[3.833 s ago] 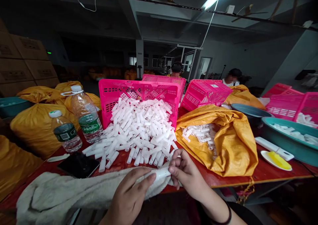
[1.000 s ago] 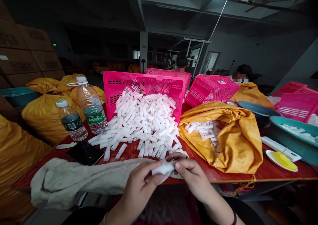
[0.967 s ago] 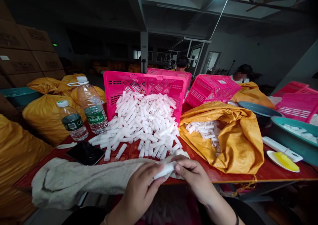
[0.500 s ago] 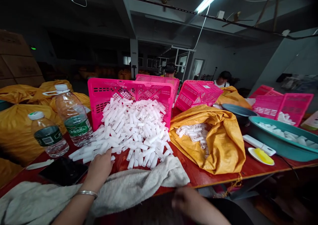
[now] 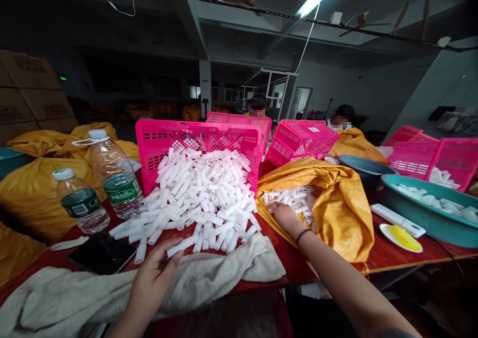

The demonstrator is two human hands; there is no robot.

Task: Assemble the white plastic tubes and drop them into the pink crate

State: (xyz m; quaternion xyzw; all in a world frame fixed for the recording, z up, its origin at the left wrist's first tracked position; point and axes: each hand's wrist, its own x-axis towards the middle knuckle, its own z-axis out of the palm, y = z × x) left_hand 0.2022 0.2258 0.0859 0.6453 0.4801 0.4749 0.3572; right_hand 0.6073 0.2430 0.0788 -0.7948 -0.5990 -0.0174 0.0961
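Between the thumb and fingers of my left hand [image 5: 159, 266] is a short white plastic tube [image 5: 181, 247], held above the grey towel at the front of the table. A large heap of similar white tubes [image 5: 205, 188] spills from a pink basket just beyond it. My right hand [image 5: 287, 216] reaches into the mouth of a yellow woven sack [image 5: 339, 213]. Its fingers are stretched out over the white tubes [image 5: 298, 198] inside, and the fingertips are partly hidden among them. I see no tube gripped in that hand.
A pink basket [image 5: 197, 129] lies tipped behind the heap. Two water bottles [image 5: 121, 188] and a black phone [image 5: 102, 253] are at the left. Along the front edge lies a grey towel [image 5: 209, 273]. A teal basin [image 5: 436, 223] and a yellow sponge on a dish [image 5: 405, 238] sit right.
My left hand has drawn back from the heap with a white tube between its fingers. My right hand has moved from below the table edge up and forward into the sack.
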